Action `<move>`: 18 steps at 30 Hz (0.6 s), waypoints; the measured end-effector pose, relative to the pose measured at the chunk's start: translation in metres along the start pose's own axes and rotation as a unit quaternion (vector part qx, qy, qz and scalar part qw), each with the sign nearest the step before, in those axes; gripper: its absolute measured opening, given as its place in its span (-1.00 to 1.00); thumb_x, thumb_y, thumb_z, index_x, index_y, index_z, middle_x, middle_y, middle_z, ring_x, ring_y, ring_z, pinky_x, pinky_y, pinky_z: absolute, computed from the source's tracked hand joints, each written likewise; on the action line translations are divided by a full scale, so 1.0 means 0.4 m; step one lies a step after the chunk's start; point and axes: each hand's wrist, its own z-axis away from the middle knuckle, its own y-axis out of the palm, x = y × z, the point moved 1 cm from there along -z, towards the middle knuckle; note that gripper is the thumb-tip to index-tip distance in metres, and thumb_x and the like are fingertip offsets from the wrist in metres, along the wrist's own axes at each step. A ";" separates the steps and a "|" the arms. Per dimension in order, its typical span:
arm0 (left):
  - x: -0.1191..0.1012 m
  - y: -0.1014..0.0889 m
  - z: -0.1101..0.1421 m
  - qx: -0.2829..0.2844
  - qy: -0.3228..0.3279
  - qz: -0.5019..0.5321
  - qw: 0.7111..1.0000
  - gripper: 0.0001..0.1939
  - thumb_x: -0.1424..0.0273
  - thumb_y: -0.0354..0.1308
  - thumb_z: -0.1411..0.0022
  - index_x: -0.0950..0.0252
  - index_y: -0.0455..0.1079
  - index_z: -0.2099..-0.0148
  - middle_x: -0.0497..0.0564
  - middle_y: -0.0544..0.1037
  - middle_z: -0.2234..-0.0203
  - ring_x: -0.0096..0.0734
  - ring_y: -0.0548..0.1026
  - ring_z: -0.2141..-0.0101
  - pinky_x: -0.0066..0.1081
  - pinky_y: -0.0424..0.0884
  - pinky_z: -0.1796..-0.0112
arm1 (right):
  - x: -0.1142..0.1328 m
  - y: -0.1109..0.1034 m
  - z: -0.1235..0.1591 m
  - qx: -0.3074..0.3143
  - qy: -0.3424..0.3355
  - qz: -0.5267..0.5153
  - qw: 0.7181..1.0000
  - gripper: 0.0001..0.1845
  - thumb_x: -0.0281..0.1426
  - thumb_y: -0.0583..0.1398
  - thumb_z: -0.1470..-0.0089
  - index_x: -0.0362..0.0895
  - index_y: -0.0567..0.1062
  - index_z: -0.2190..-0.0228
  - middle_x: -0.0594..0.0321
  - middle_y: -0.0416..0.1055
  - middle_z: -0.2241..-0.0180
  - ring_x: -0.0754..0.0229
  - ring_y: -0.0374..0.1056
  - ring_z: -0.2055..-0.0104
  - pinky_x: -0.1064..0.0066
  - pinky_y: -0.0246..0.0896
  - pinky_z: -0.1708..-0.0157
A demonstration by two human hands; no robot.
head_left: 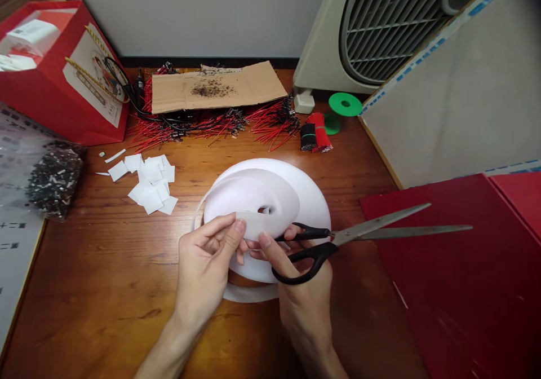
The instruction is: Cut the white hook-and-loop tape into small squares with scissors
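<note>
Far left, a clear plastic bag of small dark pieces [54,179]. Next along the brown wooden tabletop [127,289], a loose pile of flat white square pieces [151,198], well apart from the hands; best not to let any trailing slack sweep it.

Then the left hand [209,258]: thumb and forefinger pinching a smooth, flat white strip [256,225], other fingers curled below. The pinch should be firm enough to stop sliding, light enough not to crease.

The strip spans the gap between the thumbs, mid-scene, above a wide white coil [313,195]. A slack loop bows out at the coil's left side (give it free run, I'd say, or it will tug and twist).

Right hand [306,289]: thumb tip pressed to the strip, the steel scissors with black looped handles [349,233] carried in the same hand. Blades parted, pointing right — clear of both hands, sound practice. Tips overlap a dark red panel [439,289] in my view — whether they touch, I cannot tell.
</note>
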 end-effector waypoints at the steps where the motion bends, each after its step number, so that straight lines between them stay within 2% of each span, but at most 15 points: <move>1: -0.002 0.003 0.002 -0.003 0.017 -0.020 1.000 -0.80 0.29 0.44 -0.23 0.34 0.70 0.21 -0.09 0.53 0.60 -0.59 0.43 0.60 -0.58 0.45 0.50 | 0.000 0.000 0.000 -0.001 0.000 0.004 1.000 -0.56 -0.38 0.55 0.01 -0.08 0.39 0.32 0.34 0.69 0.44 0.07 0.70 0.47 0.39 0.70 0.41; 4: -0.006 0.013 0.010 -0.008 0.073 -0.082 0.994 -0.81 0.32 0.34 -0.33 0.30 0.72 0.14 -0.10 0.50 0.56 -0.58 0.42 0.56 -0.59 0.44 0.49 | 0.001 -0.002 0.002 -0.003 0.007 0.008 1.000 -0.55 -0.37 0.55 0.02 -0.07 0.38 0.32 0.33 0.70 0.44 0.05 0.71 0.45 0.36 0.71 0.37; 8: -0.003 0.018 0.016 -0.018 0.128 -0.129 0.983 -0.80 0.34 0.28 -0.39 0.30 0.70 0.08 -0.09 0.51 0.52 -0.57 0.45 0.53 -0.60 0.45 0.46 | 0.003 -0.002 0.001 -0.006 0.007 0.013 1.000 -0.55 -0.38 0.56 0.04 -0.08 0.40 0.33 0.33 0.70 0.45 0.08 0.71 0.43 0.45 0.66 0.40; 12: -0.001 0.020 0.020 -0.020 0.101 -0.106 0.989 -0.84 0.32 0.28 -0.37 0.30 0.64 0.17 -0.12 0.50 0.57 -0.56 0.47 0.56 -0.61 0.46 0.48 | 0.001 -0.005 -0.003 -0.007 0.022 0.017 1.000 -0.53 -0.35 0.57 0.06 -0.08 0.40 0.31 0.30 0.71 0.44 0.07 0.71 0.44 0.46 0.63 0.42; 15: -0.011 0.023 0.019 -0.012 0.075 -0.079 0.994 -0.89 0.35 0.35 -0.29 0.29 0.57 0.25 -0.15 0.48 0.62 -0.58 0.43 0.60 -0.63 0.42 0.51 | -0.002 -0.010 -0.003 -0.008 0.036 0.022 0.999 -0.51 -0.32 0.57 0.07 -0.07 0.39 0.30 0.27 0.71 0.42 0.03 0.71 0.41 0.43 0.62 0.41; 18: -0.023 0.023 0.011 0.018 0.059 -0.059 0.996 -0.86 0.37 0.39 -0.21 0.30 0.54 0.33 -0.13 0.50 0.62 -0.60 0.38 0.61 -0.64 0.35 0.56 | -0.003 -0.009 -0.001 -0.006 0.025 0.039 0.999 -0.54 -0.31 0.55 0.06 -0.06 0.40 0.30 0.29 0.69 0.45 0.05 0.69 0.45 0.39 0.61 0.43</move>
